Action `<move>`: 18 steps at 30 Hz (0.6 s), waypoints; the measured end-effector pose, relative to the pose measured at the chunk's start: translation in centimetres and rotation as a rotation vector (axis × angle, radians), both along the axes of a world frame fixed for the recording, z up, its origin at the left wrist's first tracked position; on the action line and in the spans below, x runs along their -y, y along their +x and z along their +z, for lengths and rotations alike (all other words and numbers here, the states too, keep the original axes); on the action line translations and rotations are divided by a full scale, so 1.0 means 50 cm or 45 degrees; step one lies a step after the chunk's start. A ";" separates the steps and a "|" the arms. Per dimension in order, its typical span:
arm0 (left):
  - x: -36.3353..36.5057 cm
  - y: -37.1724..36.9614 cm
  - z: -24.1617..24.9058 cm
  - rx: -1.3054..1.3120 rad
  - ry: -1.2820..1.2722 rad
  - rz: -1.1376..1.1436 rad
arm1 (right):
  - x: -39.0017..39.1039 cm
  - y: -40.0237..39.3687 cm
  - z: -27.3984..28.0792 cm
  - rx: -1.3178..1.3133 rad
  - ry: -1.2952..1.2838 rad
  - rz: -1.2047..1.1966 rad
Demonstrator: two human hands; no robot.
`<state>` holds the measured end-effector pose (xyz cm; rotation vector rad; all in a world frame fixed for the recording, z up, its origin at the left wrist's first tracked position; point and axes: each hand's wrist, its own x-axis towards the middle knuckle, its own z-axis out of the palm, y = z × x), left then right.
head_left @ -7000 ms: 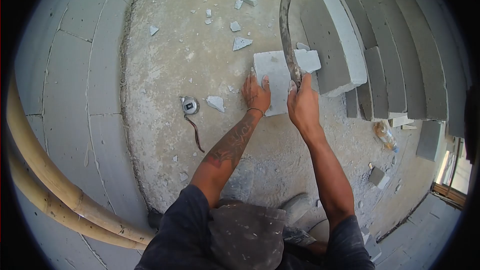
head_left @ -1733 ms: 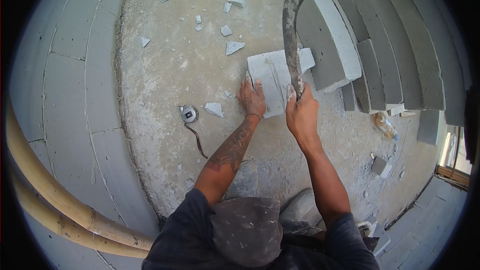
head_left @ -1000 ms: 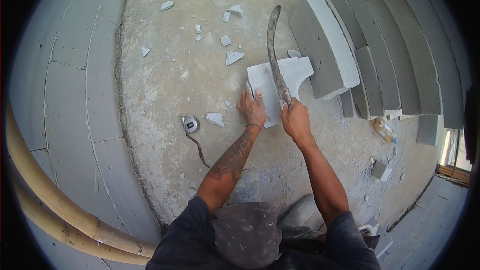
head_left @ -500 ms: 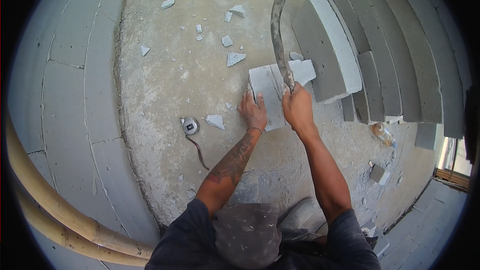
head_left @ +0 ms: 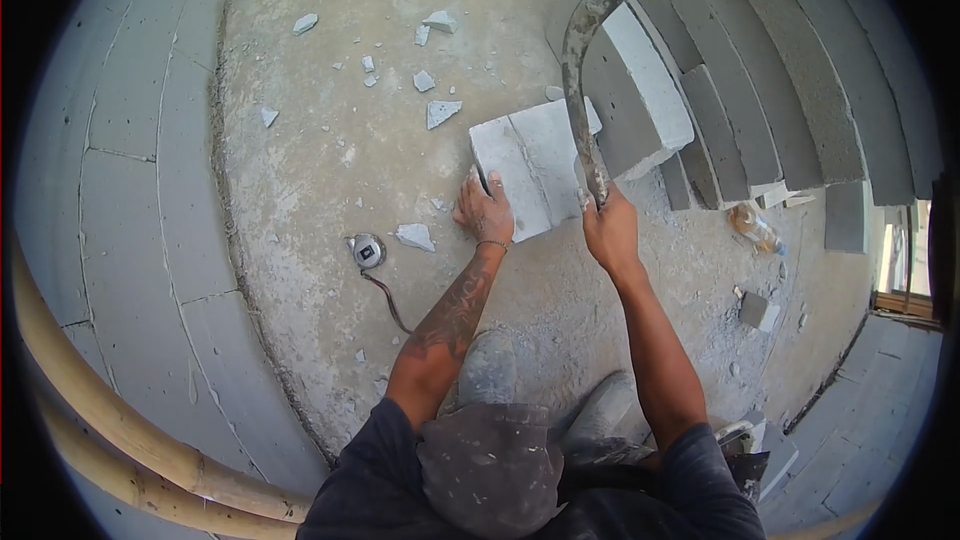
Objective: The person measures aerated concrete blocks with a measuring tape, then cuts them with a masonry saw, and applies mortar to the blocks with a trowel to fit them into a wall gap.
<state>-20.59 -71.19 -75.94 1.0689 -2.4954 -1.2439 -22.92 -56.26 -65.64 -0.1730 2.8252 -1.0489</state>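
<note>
A light grey block point(head_left: 538, 165) with a cut line across its top lies on the dusty floor. On its left edge rests my left hand point(head_left: 484, 208), fingers spread against the side and top. My right hand point(head_left: 611, 228) is wrapped round the lower end of a long curved metal blade point(head_left: 575, 60), just right of the block. The blade points away from me, its far end over a larger block point(head_left: 640, 75).
Stacked grey blocks point(head_left: 790, 70) stand at the right, with a plastic bottle point(head_left: 757, 229) below them. A tape measure point(head_left: 367, 251) lies left of my left hand. Broken chips point(head_left: 443, 114) are scattered on the floor. Bamboo poles point(head_left: 130, 440) cross the lower left.
My right hand has moved right relative to the block, and the blade has swung to the block's right side. My left hand stays on the block. The whole view has shifted slightly.
</note>
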 end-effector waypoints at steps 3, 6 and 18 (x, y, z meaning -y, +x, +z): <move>-0.053 0.069 0.022 0.139 0.230 0.043 | -0.049 0.006 -0.053 -0.061 -0.130 -0.083; -0.091 0.114 -0.029 -0.165 0.263 0.025 | -0.040 -0.001 -0.094 -0.125 -0.296 -0.023; -0.016 0.098 0.180 -0.542 0.095 -0.036 | 0.006 -0.027 0.164 -0.348 -0.325 0.047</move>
